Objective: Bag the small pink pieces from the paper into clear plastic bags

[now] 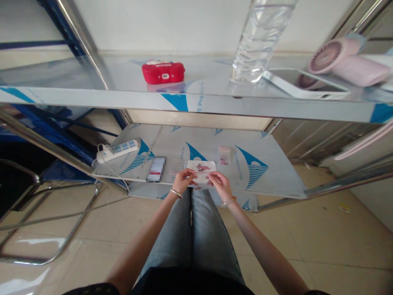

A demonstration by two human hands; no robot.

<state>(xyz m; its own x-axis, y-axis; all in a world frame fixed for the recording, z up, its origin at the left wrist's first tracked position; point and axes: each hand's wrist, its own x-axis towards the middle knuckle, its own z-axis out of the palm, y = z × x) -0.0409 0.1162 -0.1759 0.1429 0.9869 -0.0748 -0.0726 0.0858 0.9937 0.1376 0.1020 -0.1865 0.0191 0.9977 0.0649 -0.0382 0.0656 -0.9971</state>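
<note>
My left hand (185,178) and my right hand (219,182) are both closed in a pinch at the front edge of the lower shelf. Between them stretches a small clear plastic bag (202,177), its top edge held at either end. Some dark reddish bits show through or below it, too small to make out. Just beyond lies a white paper or shallow tray (192,164) bearing small dark red pieces (204,167). A small zip bag (224,152) with pinkish-red contents rests behind my right hand. Left of my left hand sits a phone (156,168), its screen blurred out.
A white power strip (118,150) with a cord lies at the lower shelf's left. On the upper shelf (123,96) are a red case (163,73), a water bottle (260,41), a white-framed tablet-like device (307,84) and a pink handheld fan (344,63). A metal-framed chair (76,221) stands left.
</note>
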